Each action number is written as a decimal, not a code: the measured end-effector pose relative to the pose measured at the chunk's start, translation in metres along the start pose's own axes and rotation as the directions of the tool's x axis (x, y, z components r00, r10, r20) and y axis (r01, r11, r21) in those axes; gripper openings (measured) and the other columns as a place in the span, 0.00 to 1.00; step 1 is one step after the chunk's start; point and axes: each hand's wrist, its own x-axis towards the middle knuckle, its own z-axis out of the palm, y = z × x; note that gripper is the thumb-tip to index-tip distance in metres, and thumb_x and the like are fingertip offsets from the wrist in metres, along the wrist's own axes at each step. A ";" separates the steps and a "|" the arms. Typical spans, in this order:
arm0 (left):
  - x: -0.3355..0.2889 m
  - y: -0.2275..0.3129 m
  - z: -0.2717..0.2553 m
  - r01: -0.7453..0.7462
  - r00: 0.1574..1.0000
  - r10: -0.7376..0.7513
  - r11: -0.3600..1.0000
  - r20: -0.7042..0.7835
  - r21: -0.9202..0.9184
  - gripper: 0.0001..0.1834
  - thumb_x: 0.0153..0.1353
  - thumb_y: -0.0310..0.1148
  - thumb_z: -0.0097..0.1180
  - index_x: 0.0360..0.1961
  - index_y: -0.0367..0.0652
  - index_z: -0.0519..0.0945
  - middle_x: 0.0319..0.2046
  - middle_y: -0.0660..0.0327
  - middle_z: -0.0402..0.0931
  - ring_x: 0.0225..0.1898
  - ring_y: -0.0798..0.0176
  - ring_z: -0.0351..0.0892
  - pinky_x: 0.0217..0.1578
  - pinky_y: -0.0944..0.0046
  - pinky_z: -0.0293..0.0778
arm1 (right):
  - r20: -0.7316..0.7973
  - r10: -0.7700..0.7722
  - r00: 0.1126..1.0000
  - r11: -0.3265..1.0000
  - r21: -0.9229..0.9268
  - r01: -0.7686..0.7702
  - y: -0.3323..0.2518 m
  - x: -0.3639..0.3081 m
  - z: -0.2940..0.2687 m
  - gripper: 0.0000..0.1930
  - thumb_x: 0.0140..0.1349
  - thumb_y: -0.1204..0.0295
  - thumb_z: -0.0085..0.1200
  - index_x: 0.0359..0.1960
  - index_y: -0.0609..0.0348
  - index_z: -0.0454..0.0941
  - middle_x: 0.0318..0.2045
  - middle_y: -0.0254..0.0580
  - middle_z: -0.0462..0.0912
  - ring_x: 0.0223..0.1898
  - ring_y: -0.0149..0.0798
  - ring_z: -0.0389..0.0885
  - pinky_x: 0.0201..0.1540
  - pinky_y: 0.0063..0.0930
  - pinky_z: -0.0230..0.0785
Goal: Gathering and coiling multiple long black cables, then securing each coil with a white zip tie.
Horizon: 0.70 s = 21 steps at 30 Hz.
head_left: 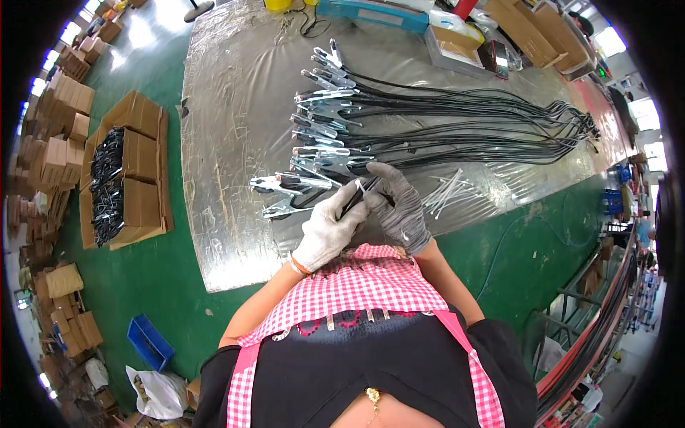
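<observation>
My left hand [330,227], in a white glove, is closed round a thin bundle of black cable [351,205] at the table's near edge. Beside it, my right hand [399,207] wears a grey glove and pinches at the same spot, where a short white cable tie [359,185] sticks up. Two metal spring clamps [285,207] lie just left of my hands, seemingly on that cable's ends. Beyond, several more metal clamps [325,134] line up, their black cables [464,146] stretching right. Loose white cable ties [449,194] lie right of my right hand.
The table has a worn, shiny plastic cover [228,143]. Small boxes [457,53] and a blue carton [374,13] stand along its far side. On the green floor at left are a cardboard box [143,203] full of black cables and a blue crate [150,342].
</observation>
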 end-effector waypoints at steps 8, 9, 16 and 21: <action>0.001 -0.002 -0.002 0.040 0.999 -0.040 0.999 0.021 0.010 0.24 0.63 0.31 0.53 0.60 0.42 0.70 0.26 0.65 0.73 0.28 0.75 0.70 0.30 0.73 0.68 | 0.031 0.026 0.999 0.999 0.045 -0.028 0.009 -0.002 -0.002 0.22 0.61 0.80 0.53 0.57 0.56 0.68 0.33 0.37 0.81 0.32 0.25 0.77 0.37 0.21 0.72; 0.002 -0.003 -0.002 0.039 0.999 -0.039 0.999 0.027 -0.007 0.23 0.63 0.31 0.52 0.60 0.42 0.70 0.26 0.66 0.73 0.28 0.75 0.70 0.30 0.73 0.68 | 0.037 0.027 0.999 0.998 0.060 -0.029 0.008 -0.002 -0.002 0.22 0.61 0.80 0.53 0.57 0.56 0.68 0.33 0.37 0.81 0.32 0.25 0.77 0.37 0.21 0.72; 0.002 -0.006 0.001 -0.053 0.997 0.050 0.997 0.059 0.056 0.22 0.63 0.29 0.50 0.59 0.42 0.72 0.30 0.64 0.77 0.29 0.76 0.71 0.34 0.74 0.70 | -0.083 -0.002 0.997 1.000 0.017 0.003 0.003 -0.003 0.001 0.19 0.59 0.79 0.56 0.53 0.56 0.72 0.30 0.39 0.80 0.31 0.29 0.78 0.35 0.22 0.72; 0.001 -0.015 0.002 -0.115 0.993 0.112 0.988 0.040 0.107 0.21 0.63 0.28 0.49 0.59 0.40 0.72 0.36 0.60 0.80 0.31 0.76 0.73 0.36 0.74 0.71 | -0.082 -0.139 0.987 0.961 -0.253 0.115 -0.008 0.000 0.002 0.08 0.52 0.78 0.61 0.35 0.59 0.79 0.31 0.40 0.80 0.33 0.39 0.80 0.36 0.28 0.73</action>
